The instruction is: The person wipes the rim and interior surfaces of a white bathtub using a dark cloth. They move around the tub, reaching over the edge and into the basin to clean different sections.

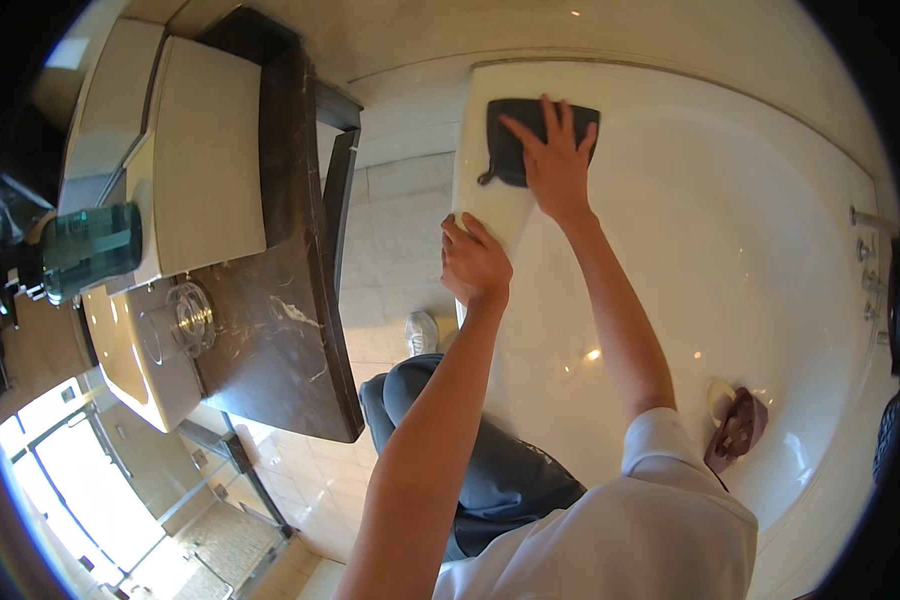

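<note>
My right hand [559, 165] lies with spread fingers on a folded dark cloth [510, 142] with a small loop at one corner. The cloth is flat on the wide rim at the far end of a white bathtub [630, 225]. Closer to me, my left hand [476, 262] grips the outer edge of that rim, fingers bent over it. Inside the tub, to the right of my right arm, sits a mauve crumpled item [739, 427] against a cream-coloured piece [720, 400]; I cannot tell what they are.
A dark marble vanity top [270, 322] stands left, bearing a glass dish [191, 319], a white basin [131, 352] and a white box [206, 157]. A teal pump bottle [94, 251] is beyond. Metal taps [866, 251] line the tub's right side. My shoe [421, 334] rests on floor tiles.
</note>
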Demonstrator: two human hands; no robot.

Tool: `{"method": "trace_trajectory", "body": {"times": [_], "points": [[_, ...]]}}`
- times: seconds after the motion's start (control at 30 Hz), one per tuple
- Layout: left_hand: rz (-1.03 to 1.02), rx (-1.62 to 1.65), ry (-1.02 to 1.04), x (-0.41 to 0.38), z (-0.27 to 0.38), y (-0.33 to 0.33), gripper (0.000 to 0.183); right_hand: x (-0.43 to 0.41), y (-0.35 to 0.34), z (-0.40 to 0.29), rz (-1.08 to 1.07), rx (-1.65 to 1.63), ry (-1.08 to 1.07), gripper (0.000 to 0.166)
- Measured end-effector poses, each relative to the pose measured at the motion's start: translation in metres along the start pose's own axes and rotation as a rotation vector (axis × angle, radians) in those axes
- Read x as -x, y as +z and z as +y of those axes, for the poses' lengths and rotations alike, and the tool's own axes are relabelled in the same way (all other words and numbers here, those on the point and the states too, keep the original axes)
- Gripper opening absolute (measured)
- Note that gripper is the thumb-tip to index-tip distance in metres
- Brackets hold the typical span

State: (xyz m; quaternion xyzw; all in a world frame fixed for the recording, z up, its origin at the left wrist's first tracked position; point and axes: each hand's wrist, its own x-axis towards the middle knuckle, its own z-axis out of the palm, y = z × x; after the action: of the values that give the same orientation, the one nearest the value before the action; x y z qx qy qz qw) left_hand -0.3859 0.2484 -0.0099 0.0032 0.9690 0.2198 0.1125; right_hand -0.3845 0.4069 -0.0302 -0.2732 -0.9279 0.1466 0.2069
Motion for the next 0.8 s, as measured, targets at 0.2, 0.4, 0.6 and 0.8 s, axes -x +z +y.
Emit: {"method": "trace_trajectory", "body": {"times": [0.2, 0.4, 0.6, 0.8], "points": [[0.001, -0.087, 0.053, -0.003, -0.005, 0.009, 0.046, 0.001, 0.023, -0.015, 0.269, -0.209, 0.362, 0.042], [-0.092, 0.002, 0.133, -0.006, -0.012, -0.004, 0.055, 0.017, 0.022, -0.042, 0.263, -0.370, 0.596, 0.052], [0.037, -0.191, 0.878, -0.041, 0.002, -0.008, 0.074, -0.014, 0.026, -0.019, 0.312, -0.361, 0.838, 0.065], [-0.037, -0.369, 1.290, -0.069, 0.057, 0.017, 0.072, -0.051, 0.021, 0.058, 0.423, -0.394, 0.881, 0.070]]}}
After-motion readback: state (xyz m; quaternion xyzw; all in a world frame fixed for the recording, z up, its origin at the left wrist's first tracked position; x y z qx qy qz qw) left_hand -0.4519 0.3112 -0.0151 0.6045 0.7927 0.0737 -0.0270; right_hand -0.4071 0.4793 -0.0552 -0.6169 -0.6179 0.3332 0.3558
